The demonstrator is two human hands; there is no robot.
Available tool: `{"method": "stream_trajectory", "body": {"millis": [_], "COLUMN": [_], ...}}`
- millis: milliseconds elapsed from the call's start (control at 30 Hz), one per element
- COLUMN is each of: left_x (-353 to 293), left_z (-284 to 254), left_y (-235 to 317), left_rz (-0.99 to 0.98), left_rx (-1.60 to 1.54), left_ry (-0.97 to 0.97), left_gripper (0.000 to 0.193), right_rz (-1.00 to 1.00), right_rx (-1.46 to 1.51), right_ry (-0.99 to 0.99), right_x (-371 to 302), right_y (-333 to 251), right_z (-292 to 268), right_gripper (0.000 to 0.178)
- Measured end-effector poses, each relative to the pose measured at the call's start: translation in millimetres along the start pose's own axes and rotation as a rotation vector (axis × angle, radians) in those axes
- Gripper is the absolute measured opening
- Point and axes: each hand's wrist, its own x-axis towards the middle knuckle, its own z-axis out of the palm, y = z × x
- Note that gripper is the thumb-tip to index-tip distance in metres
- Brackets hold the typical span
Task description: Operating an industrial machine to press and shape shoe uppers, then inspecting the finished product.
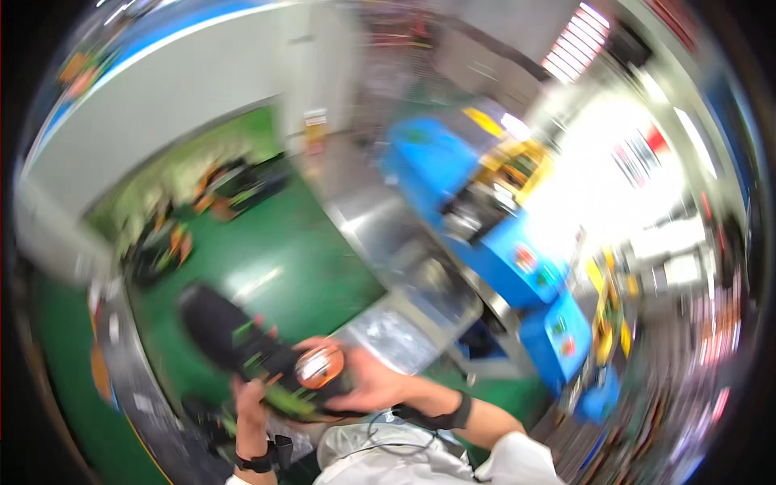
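Head view, only one available; heavy blur toward the right and upper rim.

Held item: a dark shoe-like piece (271, 356) with green trim and a rounded orange-and-white patch (319, 367). It is in the lower left-centre of the frame, tilted, its dark rounded end toward the upper left, raised in front of the body. Exact kind uncertain owing to blur.

Left hand (250, 396): grip closed on the near, lower-left edge of the piece. Finger placement not fully resolved. Right hand (373, 383): grip curved around the end bearing the patch, fingers beyond it, thumb on the near side; pinching the piece between them.

Surroundings: similar dark-and-orange pieces (238, 187) rest on the green surface (323, 263) at left-centre. A metal counter (368, 212) runs down the centre, with clear plastic sheeting (388, 333) at its lower end. Blue machine (432, 162) at upper centre-right.

Step in hand, as judged: two-handed holding of the piece, which is off any support. Next move, as judged, calls for both grips kept secure and the piece steadied before either lets go; pressure on the trim best kept light.
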Motion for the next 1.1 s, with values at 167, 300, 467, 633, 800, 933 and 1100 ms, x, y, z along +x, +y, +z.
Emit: {"method": "stream_trajectory", "body": {"millis": [167,300,467,633,800,933,1100], "left_x": [-6.7,-64.2,-131.8,-163.1,-157.5,-141.7,-154.4], "left_z": [83.0,181.6,330.3,503.6,694.4,741.2,772.3], "left_y": [-33.7,-118.4,-214.4,-291.9,-430.7,-575.8,-556.7], "left_rz": [0.012,-0.301,-0.36,-0.547,-0.353,-0.088,-0.311], "left_rx": [-0.133,0.224,0.124,0.22,0.978,1.092,1.043], "left_ry": [-0.477,-0.494,-0.687,-1.009,-1.121,-0.879,-1.095], "left_gripper": [0.068,0.059,0.058,0.085,0.085,0.047,0.03], "right_rz": [-0.098,0.189,0.03,-0.003,-0.211,-0.755,-0.379], "right_rx": [0.144,0.379,-0.039,0.062,0.587,0.9,0.507], "right_ry": [0.328,0.614,1.107,1.69,2.039,1.992,2.345], "right_x": [-113.9,-273.4,-489.4,-676.4,-739.8,-753.5,-652.2], "right_y": [-33.3,-24.0,-17.0,-3.5,-73.5,-31.0,-113.5], "right_z": [3.5,-55.2,-67.6,-49.7,-43.8,20.1,-139.4], "right_gripper": [0.081,0.082,0.061,0.025,0.037,0.017,0.021]}}
